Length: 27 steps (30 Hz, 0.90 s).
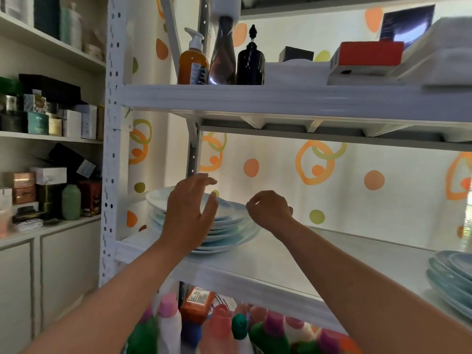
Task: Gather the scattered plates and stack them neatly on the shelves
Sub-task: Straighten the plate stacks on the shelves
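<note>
Bright daylight, soft motion blur throughout, wide-angle bending at edges

Soap bottle [192,62], brown bottle [222,60] and black bottle [250,63] stand in a row.

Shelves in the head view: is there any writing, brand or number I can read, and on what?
No text reads for certain.
Teal box: pale print, too small.
Orange pack: white label, blurred.
Soap bottle: label blurred.
Red box: small white mark, unreadable.
</note>
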Available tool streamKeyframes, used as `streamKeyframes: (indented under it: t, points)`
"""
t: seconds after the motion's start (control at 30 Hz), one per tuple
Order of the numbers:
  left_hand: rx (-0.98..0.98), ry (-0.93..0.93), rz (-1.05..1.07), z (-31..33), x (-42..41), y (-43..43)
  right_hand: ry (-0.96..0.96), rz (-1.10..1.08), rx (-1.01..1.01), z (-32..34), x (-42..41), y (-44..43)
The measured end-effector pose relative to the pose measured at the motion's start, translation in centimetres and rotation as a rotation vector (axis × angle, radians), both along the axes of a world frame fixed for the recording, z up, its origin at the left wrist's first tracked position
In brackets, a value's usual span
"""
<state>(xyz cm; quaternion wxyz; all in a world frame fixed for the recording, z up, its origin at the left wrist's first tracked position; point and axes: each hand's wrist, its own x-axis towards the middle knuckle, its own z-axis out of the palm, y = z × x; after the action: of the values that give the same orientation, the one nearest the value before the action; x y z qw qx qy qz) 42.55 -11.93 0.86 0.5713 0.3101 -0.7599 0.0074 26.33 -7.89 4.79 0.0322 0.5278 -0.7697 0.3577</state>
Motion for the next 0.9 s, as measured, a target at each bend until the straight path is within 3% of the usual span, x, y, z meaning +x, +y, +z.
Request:
streamKeyframes:
  t: [0.23,0.53,0.77,0.9]
  points:
    - [0.134,0.117,-0.260,-1.4,-9.8,3.6,-0.039,-0.096,-0.148,0.1,-6.3,6.6]
    - [0.769,0.486,-0.803,-1.6,-24.4,9.2,-0.025,-0.379,-0.298,-1.6,-17.9,16.6]
    - [0.849,0.383,-1.009,-2.4,-32.8,13.9,0.020,-0.620,-0.427,-1.9,-25.1,24.9]
    - [0.790,0.202,-1.106,-2.6,-36.5,15.8,-0.010,-0.752,-0.398,-2.4,-28.1,29.1]
